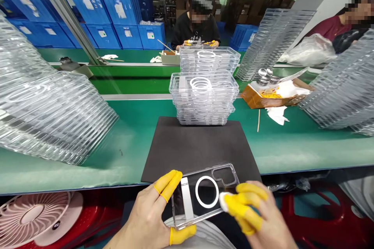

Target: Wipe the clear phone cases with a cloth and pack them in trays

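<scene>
At far left I see stacked clear trays (55, 113), then the left hand (154, 206) pinching the left end of a clear phone case (206, 195) by the black mat's (198, 144) near edge. Farther right, the right hand (261, 212) holds a white wad (223, 201) in narrowed fingers against the case.

Yellow finger cots (171, 186), some with rolled rims (170, 237), dress the left hand (152, 211) and right hand (264, 214)

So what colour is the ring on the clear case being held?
The ring is white, seen best in the head view.
</scene>
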`<state>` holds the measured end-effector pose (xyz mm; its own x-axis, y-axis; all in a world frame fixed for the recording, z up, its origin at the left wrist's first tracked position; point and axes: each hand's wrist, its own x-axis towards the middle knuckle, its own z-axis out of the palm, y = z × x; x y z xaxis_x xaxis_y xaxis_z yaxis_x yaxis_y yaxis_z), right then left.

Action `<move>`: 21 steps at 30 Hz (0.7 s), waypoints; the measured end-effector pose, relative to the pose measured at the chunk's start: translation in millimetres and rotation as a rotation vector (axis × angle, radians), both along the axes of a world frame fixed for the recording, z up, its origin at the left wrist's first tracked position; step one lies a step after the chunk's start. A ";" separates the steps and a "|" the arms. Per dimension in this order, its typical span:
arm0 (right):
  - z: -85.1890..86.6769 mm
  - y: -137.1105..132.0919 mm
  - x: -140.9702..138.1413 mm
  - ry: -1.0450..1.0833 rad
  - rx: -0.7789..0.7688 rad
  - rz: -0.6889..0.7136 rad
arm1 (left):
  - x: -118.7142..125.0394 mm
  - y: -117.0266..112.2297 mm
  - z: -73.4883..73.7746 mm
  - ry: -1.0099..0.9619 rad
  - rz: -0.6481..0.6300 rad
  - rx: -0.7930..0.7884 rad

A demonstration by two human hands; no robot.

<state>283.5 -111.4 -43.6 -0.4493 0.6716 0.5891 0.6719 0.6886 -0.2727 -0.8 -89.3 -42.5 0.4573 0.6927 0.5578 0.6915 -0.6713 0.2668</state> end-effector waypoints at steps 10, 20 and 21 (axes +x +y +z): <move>-15.3 -4.5 31.7 0.229 -0.118 -0.283 | 0.5 0.7 2.1 -0.041 -0.006 0.023; -11.3 -7.3 82.1 0.934 -0.487 -0.487 | -7.7 -8.0 -8.9 -0.222 -0.105 -0.092; -10.5 4.1 77.2 1.061 -0.521 -0.486 | -8.2 -9.5 -9.2 -0.242 -0.118 -0.111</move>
<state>360.7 -107.4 -54.2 0.4332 0.8926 0.1248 0.1115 0.0843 -0.9902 -9.1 -98.8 -51.7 0.4011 0.7059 0.5839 0.5178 -0.7005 0.4911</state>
